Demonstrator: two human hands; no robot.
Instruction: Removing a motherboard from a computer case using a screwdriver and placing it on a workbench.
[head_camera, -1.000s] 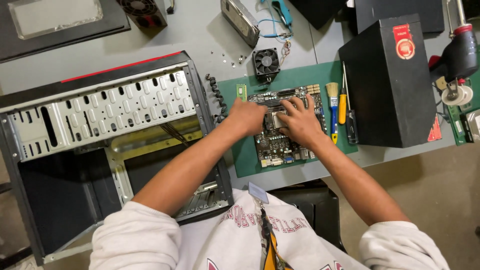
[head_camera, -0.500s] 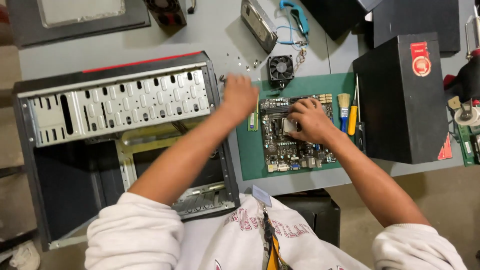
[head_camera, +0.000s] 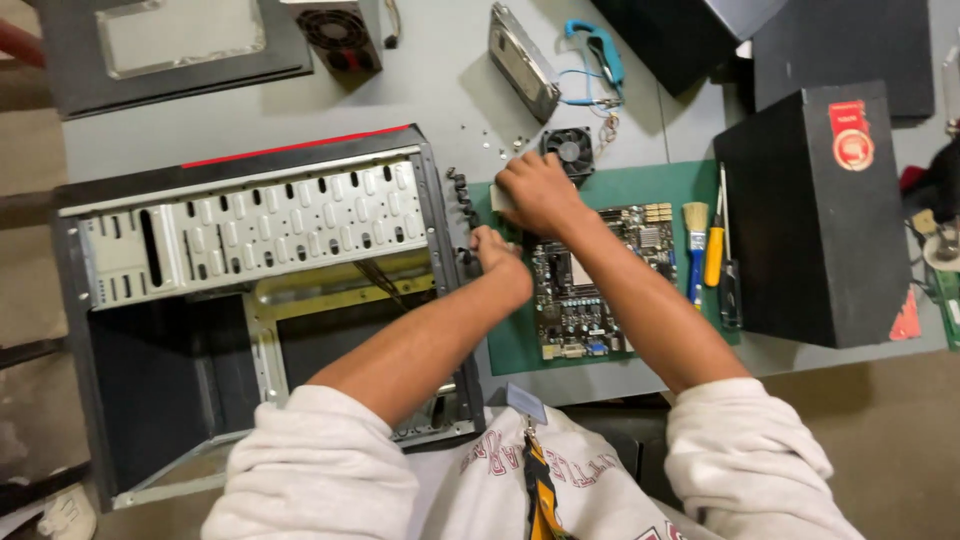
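Note:
A green motherboard (head_camera: 590, 295) lies on a green mat (head_camera: 640, 185) to the right of an open black computer case (head_camera: 250, 230). My left hand (head_camera: 495, 250) is curled shut against the case's right rim, just left of the board. My right hand (head_camera: 537, 190) hovers over the mat's top left corner, its fingers closed on a small pale part (head_camera: 499, 197) whose shape is mostly hidden. My right forearm crosses over the board and hides its upper left part.
A small black fan (head_camera: 572, 150) and loose screws (head_camera: 490, 142) lie behind my right hand. A brush (head_camera: 695, 240) and a yellow screwdriver (head_camera: 713, 255) sit on the mat's right side, next to a tall black box (head_camera: 815, 220). A drive (head_camera: 523, 60) and the case's side panel (head_camera: 170, 45) lie at the back.
Both hands have left the motherboard and moved left. The left hand now rests at the case's rim, and the right hand is at the mat's top left corner with a pale part.

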